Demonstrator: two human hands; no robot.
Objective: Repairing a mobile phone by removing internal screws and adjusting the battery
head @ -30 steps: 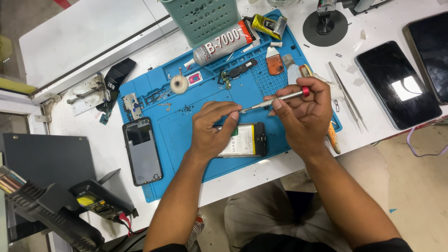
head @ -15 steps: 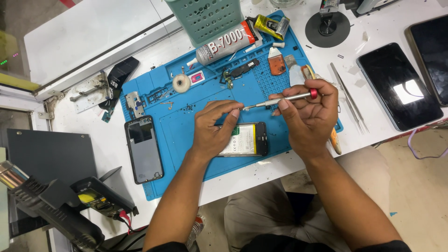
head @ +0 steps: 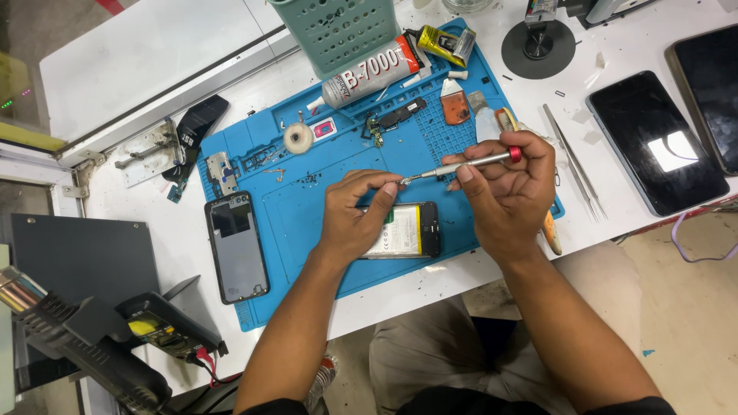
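R hand (head: pixel 503 188) is closed round a slim metal screwdriver (head: pixel 469 163) w/ a red end cap, held nearly level, tip pointing to the person's left. L hand (head: pixel 355 215) pinches at that tip w/ thumb and forefinger; whatever tiny part sits between the fingertips (head: pixel 390 184) is too small to tell. Both hands hover just above the opened phone (head: pixel 407 230), which lies flat on the blue work mat (head: pixel 307 223), its inside w/ the pale battery facing up. The L palm covers the phone's left part; the screwdriver tip is above the phone's upper edge, not touching it as far as can be seen.

Left of the hands, a 2nd piece, a grey phone back cover (head: pixel 235 246), lies on the mat's edge. Farther up the mat: a small tape roll (head: pixel 297 138), a tube of glue (head: pixel 369 74), a dark flex part (head: pixel 396 119), an orange pry tool (head: pixel 454 107). A green mesh basket (head: pixel 338 31) stands at the mat's top. On the white table (head: pixel 138 46) to the right are tweezers (head: pixel 573 161) and 1 dark tablet (head: pixel 653 142). A heat gun (head: pixel 84 346) sits bottom left.
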